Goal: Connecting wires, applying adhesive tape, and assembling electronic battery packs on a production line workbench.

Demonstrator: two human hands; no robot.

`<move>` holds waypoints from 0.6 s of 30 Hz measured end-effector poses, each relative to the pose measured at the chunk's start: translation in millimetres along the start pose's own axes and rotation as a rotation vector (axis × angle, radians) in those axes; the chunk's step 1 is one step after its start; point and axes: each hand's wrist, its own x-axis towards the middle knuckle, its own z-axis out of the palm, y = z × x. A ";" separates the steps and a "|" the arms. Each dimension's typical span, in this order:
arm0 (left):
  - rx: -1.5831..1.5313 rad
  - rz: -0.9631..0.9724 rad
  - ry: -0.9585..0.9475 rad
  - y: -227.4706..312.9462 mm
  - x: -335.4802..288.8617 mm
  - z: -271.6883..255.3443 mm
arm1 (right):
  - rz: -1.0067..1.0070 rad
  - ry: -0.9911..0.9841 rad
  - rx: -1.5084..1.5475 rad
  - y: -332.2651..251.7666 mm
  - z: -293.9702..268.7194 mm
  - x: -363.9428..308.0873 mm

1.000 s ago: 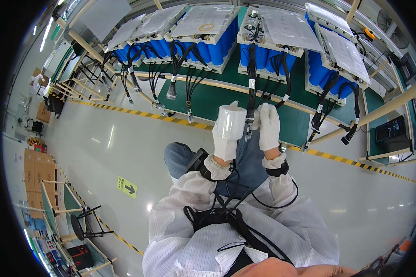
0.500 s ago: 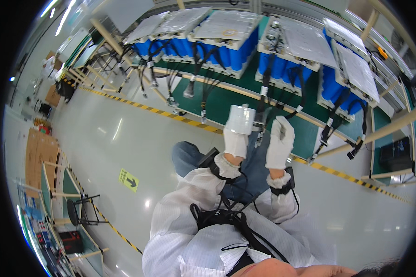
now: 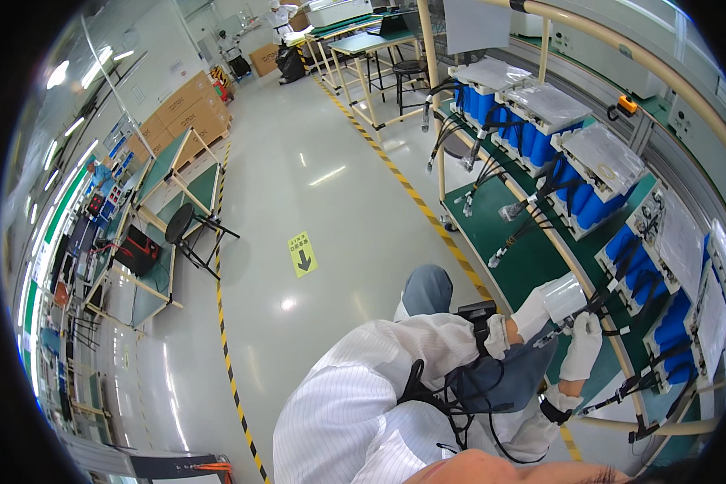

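My left hand, in a white glove, holds a wide roll of clear film by the edge of the bench. Just right of it and nearer, my gloved right hand has its fingers pinched together, close against a bundle of black cables. What sits between those fingertips is too small to make out. The cables come from a battery pack of blue cells with a white top. Further along, another blue-celled pack has cables with plastic-wrapped ends hanging over the bench edge.
The green-topped bench with tan pipe rails runs along my right. Behind the packs an orange-yellow device hangs. A black stool stands by tables across the aisle. Yellow-black tape marks the floor. A person stands far off.
My view has swung left, so the bench and packs now lie to the right. My right hand has come closer to the roll and the cables; the left still holds the roll.
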 end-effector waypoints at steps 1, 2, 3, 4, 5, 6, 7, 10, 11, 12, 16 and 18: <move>-0.200 -0.002 0.106 1.1 5.1 5.0 | -0.015 -0.081 0.106 3.0 -1.3 3.4; -0.201 0.001 0.098 2.0 10.3 4.3 | -0.023 -0.077 0.106 0.1 -0.5 5.7; -0.223 -0.200 0.108 3.2 15.9 -1.5 | -0.043 -0.075 0.127 -3.2 4.5 7.9; -0.244 -0.402 0.117 5.0 19.8 -4.8 | -0.062 -0.073 0.148 -6.8 8.6 9.9; -0.140 -0.464 0.215 0.5 23.3 3.9 | -0.067 -0.077 0.148 -12.2 10.9 11.7; -0.140 -0.459 0.214 -6.5 21.2 4.8 | -0.081 -0.069 0.094 -18.8 12.3 13.1; -0.142 -0.548 0.150 -14.4 18.3 3.2 | -0.098 -0.064 0.041 -23.2 14.4 15.5; 0.044 -0.708 -0.006 -4.8 2.8 13.8 | -0.206 -0.041 -0.059 -18.2 15.7 16.0; 0.072 -0.693 -0.110 -3.0 -3.1 10.7 | -0.278 -0.118 -0.171 -14.5 8.3 17.7; 0.101 -0.676 -0.215 -2.9 -8.8 6.7 | -0.281 -0.121 -0.173 -11.6 6.1 17.8; 0.208 -0.728 -0.410 -10.0 -26.8 -12.7 | -0.152 -0.100 -0.165 -5.7 12.7 15.6; 0.281 -0.925 -0.629 -12.7 -27.9 -27.6 | -0.079 -0.049 -0.103 2.6 14.3 15.7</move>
